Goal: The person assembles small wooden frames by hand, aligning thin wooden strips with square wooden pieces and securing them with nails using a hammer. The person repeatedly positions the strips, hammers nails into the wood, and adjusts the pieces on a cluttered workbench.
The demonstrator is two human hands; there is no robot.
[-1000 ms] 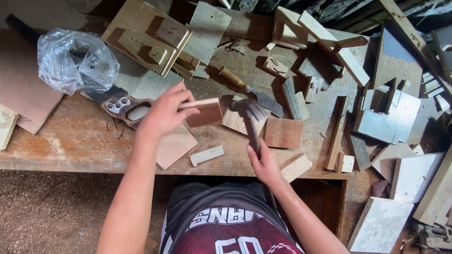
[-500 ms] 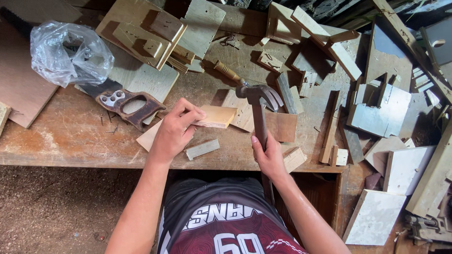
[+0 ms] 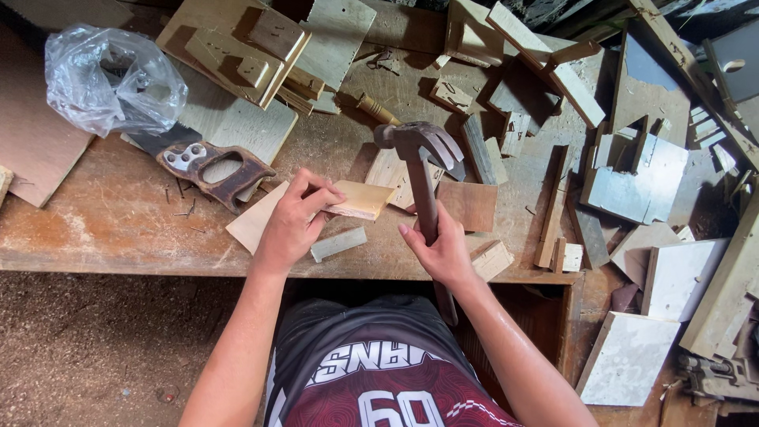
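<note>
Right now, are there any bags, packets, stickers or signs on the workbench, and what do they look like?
Clear plastic bag: far left of the workbench, crumpled and shiny, see-through, contents too unclear to tell.
Shirt print: bottom middle, white marks on a dark red and black shirt worn by the person.
No stickers, signs or screens show among the wood offcuts.

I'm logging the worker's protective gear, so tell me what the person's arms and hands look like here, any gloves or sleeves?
Both arms are bare along all that shows, with no sleeves in view. The left hand and right hand wear no gloves, and no rings, watch or wristband can be seen. The only clothing visible is a dark shirt with a maroon patterned lower panel and white printed lettering.
</note>
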